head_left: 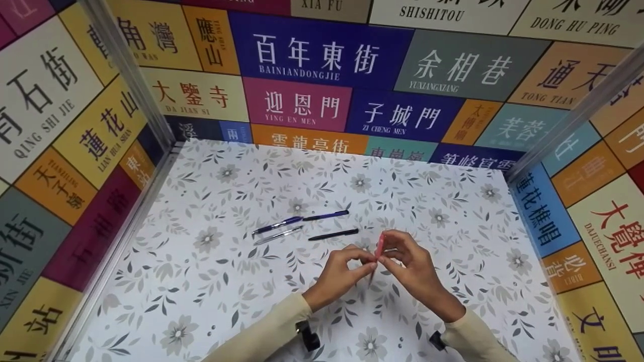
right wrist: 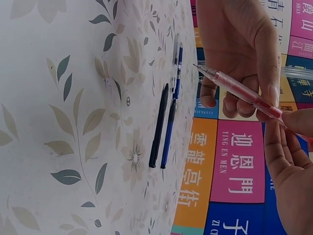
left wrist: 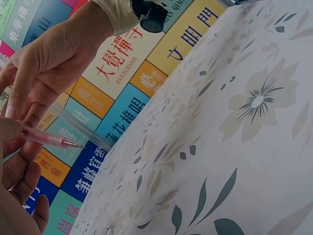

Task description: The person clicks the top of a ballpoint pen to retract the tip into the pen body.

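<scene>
A pinkish-red pen (head_left: 379,246) with a clear barrel is held off the table between both hands. My left hand (head_left: 342,274) pinches its barrel between thumb and fingertips. From the other side, my right hand (head_left: 415,271) grips the upper part of the pen with thumb and fingers. In the left wrist view the pen (left wrist: 51,138) shows its bare metal writing tip, clear of the fingers. The right wrist view shows the pen (right wrist: 239,89) slanting between the hands, its back end partly hidden by the right thumb.
Beyond the hands lie a black pen (head_left: 333,234), a clear pen (head_left: 279,235), a blue pen (head_left: 277,225) and a dark blue pen (head_left: 326,215). The table (head_left: 176,281) has a floral cover. Panels with printed signs (head_left: 322,55) enclose its back and sides.
</scene>
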{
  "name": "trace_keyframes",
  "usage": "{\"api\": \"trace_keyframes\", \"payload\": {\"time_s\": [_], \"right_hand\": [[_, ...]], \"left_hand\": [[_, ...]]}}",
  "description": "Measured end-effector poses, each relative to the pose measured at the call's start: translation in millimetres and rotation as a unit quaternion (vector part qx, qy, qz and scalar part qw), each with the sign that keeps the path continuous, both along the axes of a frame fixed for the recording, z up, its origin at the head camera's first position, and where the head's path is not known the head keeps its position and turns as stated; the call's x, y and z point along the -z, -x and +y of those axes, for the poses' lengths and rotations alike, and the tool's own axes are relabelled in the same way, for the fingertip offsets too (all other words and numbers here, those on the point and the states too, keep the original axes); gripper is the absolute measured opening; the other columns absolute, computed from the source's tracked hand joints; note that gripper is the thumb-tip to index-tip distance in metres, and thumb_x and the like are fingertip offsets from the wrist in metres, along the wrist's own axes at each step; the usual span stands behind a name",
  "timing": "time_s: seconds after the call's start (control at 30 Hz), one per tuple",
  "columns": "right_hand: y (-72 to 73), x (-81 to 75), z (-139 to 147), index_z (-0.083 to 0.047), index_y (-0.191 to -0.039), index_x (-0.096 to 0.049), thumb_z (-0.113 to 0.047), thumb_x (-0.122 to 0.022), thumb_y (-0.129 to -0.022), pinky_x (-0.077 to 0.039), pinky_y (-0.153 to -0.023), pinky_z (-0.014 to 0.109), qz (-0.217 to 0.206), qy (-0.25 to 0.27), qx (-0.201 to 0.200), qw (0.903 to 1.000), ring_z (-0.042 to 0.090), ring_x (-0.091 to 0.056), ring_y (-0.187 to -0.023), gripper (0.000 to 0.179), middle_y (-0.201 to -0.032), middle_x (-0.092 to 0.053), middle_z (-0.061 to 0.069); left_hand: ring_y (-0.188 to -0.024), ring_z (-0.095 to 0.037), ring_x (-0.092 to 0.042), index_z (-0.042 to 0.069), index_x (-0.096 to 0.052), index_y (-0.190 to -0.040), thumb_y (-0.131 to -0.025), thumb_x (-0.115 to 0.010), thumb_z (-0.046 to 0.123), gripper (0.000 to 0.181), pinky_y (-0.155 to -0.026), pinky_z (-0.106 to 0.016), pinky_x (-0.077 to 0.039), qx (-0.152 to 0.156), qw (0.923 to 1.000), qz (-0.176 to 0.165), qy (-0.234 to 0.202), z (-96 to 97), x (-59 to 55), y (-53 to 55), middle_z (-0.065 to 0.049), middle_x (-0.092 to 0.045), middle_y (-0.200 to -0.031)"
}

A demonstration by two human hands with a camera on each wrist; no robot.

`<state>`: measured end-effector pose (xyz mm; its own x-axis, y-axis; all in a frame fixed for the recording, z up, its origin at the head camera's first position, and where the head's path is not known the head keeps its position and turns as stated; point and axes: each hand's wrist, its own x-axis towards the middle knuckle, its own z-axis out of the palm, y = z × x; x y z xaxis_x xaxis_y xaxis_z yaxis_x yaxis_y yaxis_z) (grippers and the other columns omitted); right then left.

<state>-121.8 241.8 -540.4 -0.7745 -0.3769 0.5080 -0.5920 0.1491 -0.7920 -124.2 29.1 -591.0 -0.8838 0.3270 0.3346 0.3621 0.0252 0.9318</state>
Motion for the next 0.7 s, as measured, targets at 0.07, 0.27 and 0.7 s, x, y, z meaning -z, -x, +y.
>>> {"api": "trace_keyframes", "payload": {"time_s": [0.07, 0.27, 0.7], "right_hand": [[-0.2, 0.0, -0.3, 0.002, -0.145, -0.060, 0.020, -0.076, -0.092, -0.063, -0.092, 0.031, 0.006, -0.001, -0.001, 1.0000, 0.033, -0.075, -0.109, 0.059, -0.128, -0.068, 0.018], [0.2, 1.1, 0.3, 0.002, -0.143, -0.061, 0.021, -0.076, -0.092, -0.063, -0.091, 0.032, 0.007, 0.001, -0.007, 1.0000, 0.024, -0.075, -0.111, 0.057, -0.127, -0.068, 0.017], [-0.7, 1.2, 0.2, 0.002, -0.148, -0.057, 0.021, -0.076, -0.092, -0.063, -0.093, 0.032, -0.001, 0.002, 0.011, 0.9999, 0.023, -0.075, -0.111, 0.062, -0.124, -0.067, 0.022]], "left_hand": [[-0.099, -0.008, -0.072, 0.014, -0.086, -0.111, -0.103, -0.081, 0.020, 0.012, -0.091, -0.048, -0.061, 0.000, 1.0000, 0.001, 0.000, -0.1, -0.2, -0.5, 0.002, -0.081, -0.104], [-0.099, -0.008, -0.072, 0.014, -0.087, -0.112, -0.103, -0.081, 0.019, 0.012, -0.091, -0.053, -0.061, 0.001, 1.0000, 0.004, 0.001, 0.0, -0.8, -1.4, 0.001, -0.081, -0.104], [-0.099, -0.008, -0.072, 0.014, -0.087, -0.109, -0.102, -0.081, 0.015, 0.009, -0.092, -0.041, -0.059, -0.008, 0.9999, -0.006, -0.007, 2.3, -2.8, -1.4, 0.006, -0.081, -0.102]]}}
